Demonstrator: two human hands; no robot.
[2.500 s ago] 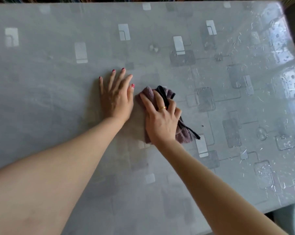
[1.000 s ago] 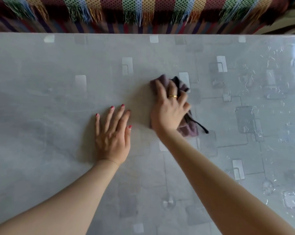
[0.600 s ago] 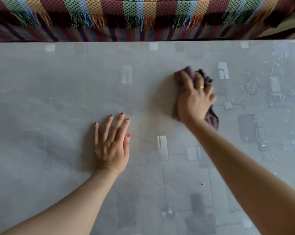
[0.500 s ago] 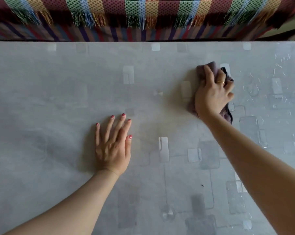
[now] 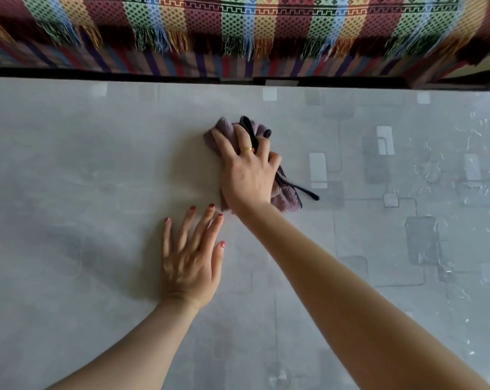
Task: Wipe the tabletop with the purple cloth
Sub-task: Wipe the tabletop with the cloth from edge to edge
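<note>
Since half a second ago, right hand [image 5: 248, 175] dragged purple cloth [image 5: 286, 197] leftward, gripping it bunched. Left hand [image 5: 191, 261] flat, released, braces tabletop [image 5: 69, 192]. Mid-wipe; next I'd sweep toward unwiped areas.

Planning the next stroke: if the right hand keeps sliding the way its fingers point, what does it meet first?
Nothing on the tabletop: the right hand with the purple cloth seems to reach the far edge, then the striped blanket.

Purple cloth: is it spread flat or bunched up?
Bunched up. The purple cloth sits in a crumpled wad under the right hand, with folds poking out beyond the fingers.
</note>
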